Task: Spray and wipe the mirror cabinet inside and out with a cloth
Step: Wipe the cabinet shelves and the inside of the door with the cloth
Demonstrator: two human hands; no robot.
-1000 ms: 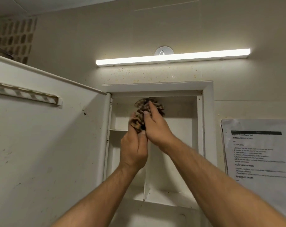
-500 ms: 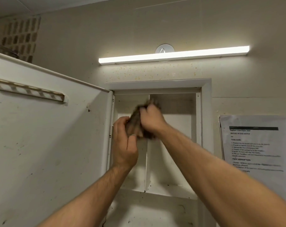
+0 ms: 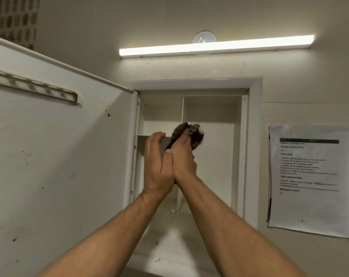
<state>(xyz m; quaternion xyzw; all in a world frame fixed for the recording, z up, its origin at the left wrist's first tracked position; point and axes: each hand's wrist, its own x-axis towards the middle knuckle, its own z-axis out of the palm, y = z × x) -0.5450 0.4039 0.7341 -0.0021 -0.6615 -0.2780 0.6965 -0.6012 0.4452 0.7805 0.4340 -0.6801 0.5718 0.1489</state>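
Mirror cabinet (image 3: 254,136): recessed in the wall with a white frame. Its door (image 3: 59,156) stands wide open to the left, so the inner face is in view. That face carries dark specks and scuffs, and a slatted rail (image 3: 33,86) runs across it near the top. Inside, an upright divider (image 3: 182,110) splits the upper part into two compartments, and a short shelf (image 3: 144,134) sits in the left one. Specks of dirt lie on the bottom ledge.

Cloth (image 3: 195,134): dark and bunched into a wad. It is held up in front of the open interior, at about shelf height and close to the divider. Whether it touches the back wall cannot be told.

Right hand (image 3: 182,158): raised, back toward the camera, fingers curled close together round the lower part of the cloth and gripping it.

Left hand (image 3: 156,166): raised just beside the right, its thumb side lying against it. Its fingers (image 3: 155,140) are pressed together and mostly straight, with the tips bent slightly forward, and they wrap round nothing visible. The thumb tip lies near the cloth's lower edge; contact cannot be confirmed.

Surroundings: a lit light bar (image 3: 215,46) is fixed on the wall above the cabinet. A printed sheet (image 3: 311,180) hangs on the wall to the right; its text is too blurred to read.
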